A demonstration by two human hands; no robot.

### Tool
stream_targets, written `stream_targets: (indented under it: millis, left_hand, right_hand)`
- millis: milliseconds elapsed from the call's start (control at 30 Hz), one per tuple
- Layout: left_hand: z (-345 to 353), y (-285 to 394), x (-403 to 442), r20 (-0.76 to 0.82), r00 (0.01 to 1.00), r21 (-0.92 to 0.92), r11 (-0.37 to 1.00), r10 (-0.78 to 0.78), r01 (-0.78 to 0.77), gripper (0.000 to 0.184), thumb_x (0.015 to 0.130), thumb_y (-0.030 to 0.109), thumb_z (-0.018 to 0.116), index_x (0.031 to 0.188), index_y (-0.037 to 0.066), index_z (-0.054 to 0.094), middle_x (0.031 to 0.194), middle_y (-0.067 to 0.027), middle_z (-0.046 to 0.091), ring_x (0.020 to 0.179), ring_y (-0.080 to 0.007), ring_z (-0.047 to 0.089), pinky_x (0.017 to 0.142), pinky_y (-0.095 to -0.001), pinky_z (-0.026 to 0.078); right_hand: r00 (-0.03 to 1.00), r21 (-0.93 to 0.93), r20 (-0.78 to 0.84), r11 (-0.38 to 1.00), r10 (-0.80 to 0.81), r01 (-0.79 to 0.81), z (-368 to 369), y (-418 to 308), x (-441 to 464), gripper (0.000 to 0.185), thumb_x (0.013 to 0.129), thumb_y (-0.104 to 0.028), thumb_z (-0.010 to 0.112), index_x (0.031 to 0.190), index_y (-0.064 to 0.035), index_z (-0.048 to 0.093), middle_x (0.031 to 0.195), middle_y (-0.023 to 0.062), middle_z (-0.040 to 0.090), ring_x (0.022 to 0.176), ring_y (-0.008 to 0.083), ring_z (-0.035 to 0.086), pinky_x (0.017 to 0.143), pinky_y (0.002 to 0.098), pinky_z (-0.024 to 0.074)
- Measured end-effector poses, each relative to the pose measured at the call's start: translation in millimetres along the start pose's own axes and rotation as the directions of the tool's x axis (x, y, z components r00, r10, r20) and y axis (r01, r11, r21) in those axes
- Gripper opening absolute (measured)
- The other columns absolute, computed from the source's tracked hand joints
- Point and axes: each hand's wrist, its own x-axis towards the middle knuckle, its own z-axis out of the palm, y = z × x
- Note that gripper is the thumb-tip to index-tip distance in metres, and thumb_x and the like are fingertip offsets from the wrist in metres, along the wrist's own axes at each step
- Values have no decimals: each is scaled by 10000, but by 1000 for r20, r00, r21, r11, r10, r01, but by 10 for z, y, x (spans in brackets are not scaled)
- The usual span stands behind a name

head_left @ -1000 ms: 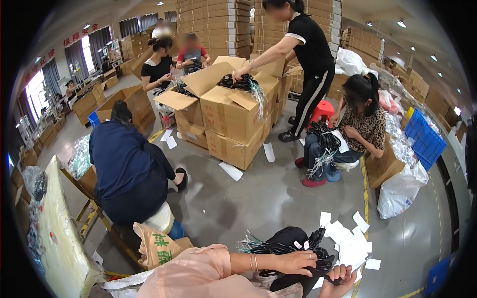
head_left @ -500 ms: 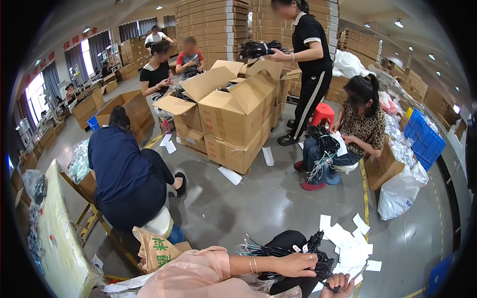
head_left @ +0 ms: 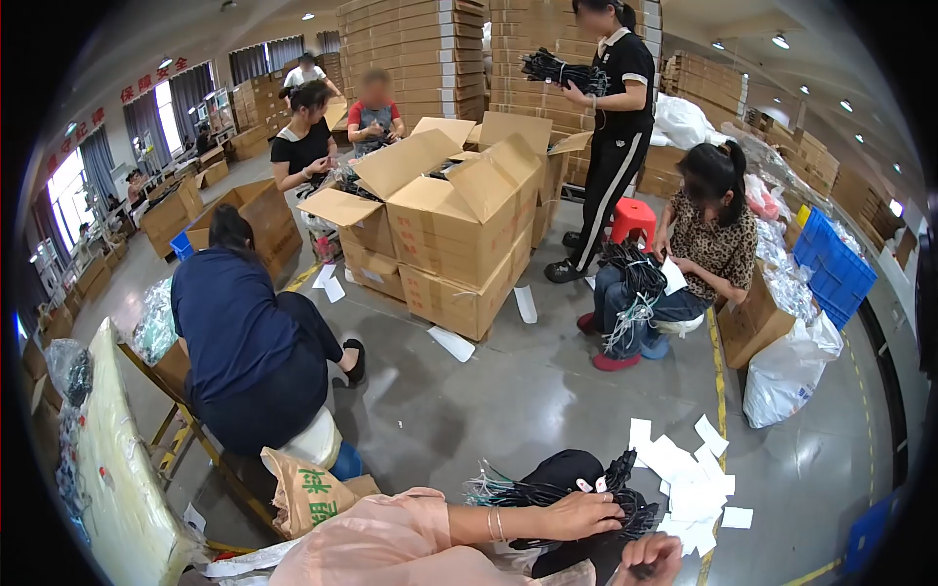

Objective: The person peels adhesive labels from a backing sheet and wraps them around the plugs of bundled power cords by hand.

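We can't tell if our left hand (head_left: 584, 516) grips the black cables (head_left: 640, 515) under it; right's (head_left: 653, 561) closed on a dark piece (head_left: 642, 570), so tugging could snag tangled strands (head_left: 490, 486).

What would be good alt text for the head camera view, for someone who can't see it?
A person's left hand rests on a bundle of black cables, with the right hand close by, beside scattered white paper slips. Ahead, co-workers sit and stand around stacked cardboard boxes; one holds another black bundle.
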Motion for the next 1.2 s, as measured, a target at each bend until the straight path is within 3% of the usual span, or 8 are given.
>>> stream_targets:
  millis: [67,133,167,600,667,767,1000,1200]
  left_hand:
    - [0,44,-36,-18,1000,-61,998,6,-7,257,855,183,601,1058,27,573,910,-120,525,830,-293,567,682,-389,489]
    - [56,42,-94,-167,924,-105,926,344,-364,315,849,122,606,1112,-28,517,955,-156,555,870,-322,575,742,-386,495]
    - [77,45,-132,-165,925,-108,926,341,-361,315,849,122,606,1112,-28,517,955,-156,555,870,-322,575,742,-386,495]
    - [29,98,-140,-177,981,-152,983,79,-107,267,909,196,563,1053,-29,555,909,-167,620,823,-324,622,695,-369,510]
    - [-22,60,-158,-118,993,-259,966,-9,-22,240,928,191,538,1043,-18,563,905,-128,631,831,-257,633,722,-334,505]
    - [-69,-48,-138,-84,988,-594,802,-129,54,231,961,201,480,973,-8,576,840,-57,628,761,-100,573,717,-256,457]
    - [-177,-142,-174,-38,938,-850,505,-343,150,234,981,199,430,941,14,569,875,-42,616,809,-103,571,768,-253,463]
    - [-170,14,-356,-65,952,-674,717,-299,179,203,988,161,399,993,0,523,808,-13,552,820,-95,533,826,-242,415]
  right_hand:
    - [997,37,-72,999,35,-32,-16,-22,124,284,925,-286,480,788,-41,520,704,34,437,633,160,407,569,277,340]
    - [996,21,-86,999,35,-33,49,-22,192,272,920,-281,493,792,-43,523,702,36,440,632,160,407,571,277,341]
    - [994,4,-100,999,38,-37,88,-22,219,261,914,-276,505,796,-45,527,701,37,444,631,159,407,572,277,342]
    - [982,-119,-172,991,-82,62,263,156,443,286,958,-313,412,814,-68,445,659,6,362,576,108,383,562,250,338]
    - [985,-107,-155,992,-81,65,187,180,440,287,957,-315,411,817,-68,451,650,5,362,563,109,377,542,250,336]
    - [992,-53,-114,998,-48,42,117,126,415,283,957,-314,404,828,-70,469,629,2,362,534,113,363,500,253,329]
    - [995,0,87,999,52,-52,-107,11,164,298,901,-332,501,864,-48,582,687,34,455,612,146,404,544,256,321]
    - [933,288,-318,955,169,-75,-716,-43,376,282,858,-295,536,758,-32,559,556,19,396,502,148,342,470,269,294]
